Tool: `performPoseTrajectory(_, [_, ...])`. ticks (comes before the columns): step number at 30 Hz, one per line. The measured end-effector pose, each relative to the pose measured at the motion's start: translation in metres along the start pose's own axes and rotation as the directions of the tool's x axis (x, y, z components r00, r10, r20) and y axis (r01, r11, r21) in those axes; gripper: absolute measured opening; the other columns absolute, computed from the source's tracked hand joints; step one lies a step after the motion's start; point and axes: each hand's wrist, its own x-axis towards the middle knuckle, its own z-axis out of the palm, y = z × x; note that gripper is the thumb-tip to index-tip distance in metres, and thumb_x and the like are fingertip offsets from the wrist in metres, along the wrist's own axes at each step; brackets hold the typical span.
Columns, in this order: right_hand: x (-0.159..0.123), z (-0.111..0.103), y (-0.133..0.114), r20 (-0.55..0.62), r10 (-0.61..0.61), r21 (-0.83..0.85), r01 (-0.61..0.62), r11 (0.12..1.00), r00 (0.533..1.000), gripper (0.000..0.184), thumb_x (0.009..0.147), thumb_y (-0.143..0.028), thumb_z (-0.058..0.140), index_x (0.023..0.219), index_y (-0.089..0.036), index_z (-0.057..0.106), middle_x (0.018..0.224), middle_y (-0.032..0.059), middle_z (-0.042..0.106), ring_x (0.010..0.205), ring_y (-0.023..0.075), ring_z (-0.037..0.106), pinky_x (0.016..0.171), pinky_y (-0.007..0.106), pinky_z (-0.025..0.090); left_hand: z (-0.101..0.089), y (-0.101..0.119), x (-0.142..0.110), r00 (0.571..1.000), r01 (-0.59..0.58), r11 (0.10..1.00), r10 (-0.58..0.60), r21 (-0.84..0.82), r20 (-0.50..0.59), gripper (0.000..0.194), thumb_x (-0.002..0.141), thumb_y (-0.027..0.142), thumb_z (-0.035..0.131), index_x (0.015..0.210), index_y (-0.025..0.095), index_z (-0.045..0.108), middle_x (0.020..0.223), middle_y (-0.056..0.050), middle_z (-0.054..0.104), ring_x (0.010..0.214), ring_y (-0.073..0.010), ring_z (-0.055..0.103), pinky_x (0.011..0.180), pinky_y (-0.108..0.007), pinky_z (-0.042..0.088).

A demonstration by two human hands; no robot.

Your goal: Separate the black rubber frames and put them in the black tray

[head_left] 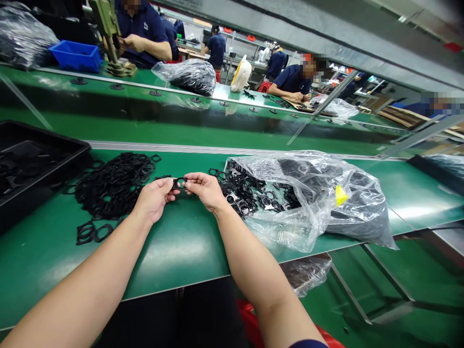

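Observation:
Between my two hands, just above the green table, is a small black ring-shaped part [180,183]. My left hand [156,197] pinches its left side, thumb on top. The fingertips of my right hand [205,189] close on its right side. Fingers cover much of the part, so its full shape is hidden. Left of my hands lies a heap of flat black rings [112,181], with a few loose black rings [103,233] in front of it. On the right, more black parts [241,186], some with silvery metal, spill from an open clear plastic bag [300,227].
A black tray [81,147] with dark parts stands at the far left. The green table's [181,261] front edge runs before my lap. Beyond a rail is another bench with a blue bin [78,55], a green hand press [108,38], a bagged bundle [194,77] and several seated people.

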Motion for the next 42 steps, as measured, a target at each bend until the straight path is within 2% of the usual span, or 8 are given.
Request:
performPoseTrajectory(7, [0.0015, -0.0005, 0.001, -0.014, 0.006, 0.001, -0.006, 1.0, 1.0, 0.037, 0.053, -0.028, 0.083, 0.082, -0.014, 0.067, 0.068, -0.0016, 0.066, 0.055, 0.0065, 0.057, 0.054, 0.02, 0.048, -0.0011, 0.0012, -0.0003, 1.0, 0.018, 1.0, -0.018, 0.017, 0.017, 0.018, 0.065, 0.02, 0.072, 0.08, 0.011, 0.066, 0.071, -0.004, 0.066, 0.058, -0.0103, 0.06, 0.046, -0.017, 0.043])
performPoseTrajectory(13, [0.0016, 0.002, 0.0048, -0.041, 0.019, -0.006, -0.02, 1.0, 0.999, 0.037, 0.052, -0.027, 0.083, 0.083, -0.015, 0.066, 0.067, -0.0024, 0.065, 0.056, 0.0068, 0.058, 0.055, 0.021, 0.049, 0.0002, -0.0023, 0.0008, 1.0, -0.02, 1.0, 0.02, -0.022, 0.008, 0.018, 0.066, 0.023, 0.073, 0.077, 0.013, 0.063, 0.067, 0.0, 0.062, 0.055, -0.0076, 0.055, 0.05, -0.017, 0.045])
performPoseTrajectory(19, [0.0008, 0.0029, 0.0052, -0.04, 0.033, -0.002, -0.033, 0.999, 0.999, 0.037, 0.052, -0.026, 0.083, 0.082, -0.014, 0.066, 0.069, -0.0019, 0.066, 0.058, 0.0069, 0.058, 0.056, 0.021, 0.049, 0.0019, -0.0013, -0.0005, 0.999, 0.04, 0.997, -0.039, -0.061, 0.02, 0.014, 0.071, 0.02, 0.067, 0.082, 0.012, 0.064, 0.067, -0.001, 0.062, 0.053, -0.0079, 0.053, 0.051, -0.019, 0.046])
performPoseTrajectory(24, [0.0008, 0.0023, 0.0037, -0.03, 0.046, 0.007, -0.045, 0.999, 0.998, 0.037, 0.051, -0.027, 0.083, 0.081, -0.014, 0.066, 0.067, -0.0021, 0.066, 0.054, 0.0066, 0.058, 0.054, 0.02, 0.049, -0.0012, -0.0015, 0.0009, 0.997, 0.052, 0.996, -0.047, -0.068, 0.067, 0.017, 0.069, 0.024, 0.071, 0.079, 0.012, 0.064, 0.069, -0.002, 0.063, 0.055, -0.0093, 0.055, 0.05, -0.02, 0.046])
performPoseTrajectory(30, [0.0009, 0.0025, 0.0036, -0.022, 0.045, 0.001, -0.045, 0.999, 0.999, 0.036, 0.052, -0.027, 0.083, 0.082, -0.014, 0.066, 0.067, -0.0022, 0.066, 0.054, 0.0063, 0.057, 0.053, 0.02, 0.048, 0.0002, -0.0021, 0.0007, 1.0, 0.023, 0.996, -0.021, -0.088, 0.014, 0.014, 0.071, 0.022, 0.07, 0.079, 0.013, 0.063, 0.071, -0.002, 0.065, 0.06, -0.0099, 0.059, 0.052, -0.019, 0.047])
performPoseTrajectory(36, [0.0012, 0.0028, 0.0054, -0.062, 0.006, -0.003, -0.006, 1.0, 0.998, 0.034, 0.054, -0.026, 0.081, 0.083, -0.015, 0.065, 0.07, -0.0009, 0.066, 0.062, 0.0082, 0.06, 0.057, 0.021, 0.049, 0.0019, 0.0, -0.0016, 0.989, 0.119, 0.988, -0.109, -0.094, 0.104, 0.013, 0.074, 0.021, 0.067, 0.081, 0.011, 0.065, 0.076, -0.006, 0.068, 0.065, -0.0128, 0.063, 0.061, -0.024, 0.052])
performPoseTrajectory(39, [0.0006, 0.0036, 0.0042, -0.056, 0.003, -0.011, -0.003, 1.0, 0.998, 0.034, 0.054, -0.025, 0.081, 0.083, -0.015, 0.065, 0.069, -0.0018, 0.065, 0.058, 0.0073, 0.058, 0.056, 0.021, 0.049, 0.002, 0.0005, -0.0022, 0.994, 0.097, 0.993, -0.094, -0.063, 0.047, 0.015, 0.067, 0.02, 0.073, 0.077, 0.011, 0.066, 0.069, -0.003, 0.066, 0.058, -0.01, 0.06, 0.055, -0.02, 0.049])
performPoseTrajectory(42, [0.0, 0.0046, 0.0022, -0.052, 0.024, -0.013, -0.025, 1.0, 0.998, 0.035, 0.052, -0.024, 0.081, 0.081, -0.014, 0.064, 0.064, -0.003, 0.063, 0.053, 0.007, 0.057, 0.053, 0.021, 0.048, 0.0035, -0.0012, -0.0022, 0.998, -0.01, 0.999, 0.012, 0.033, -0.057, 0.023, 0.06, 0.024, 0.078, 0.075, 0.011, 0.068, 0.064, -0.002, 0.064, 0.053, -0.0081, 0.056, 0.049, -0.018, 0.045])
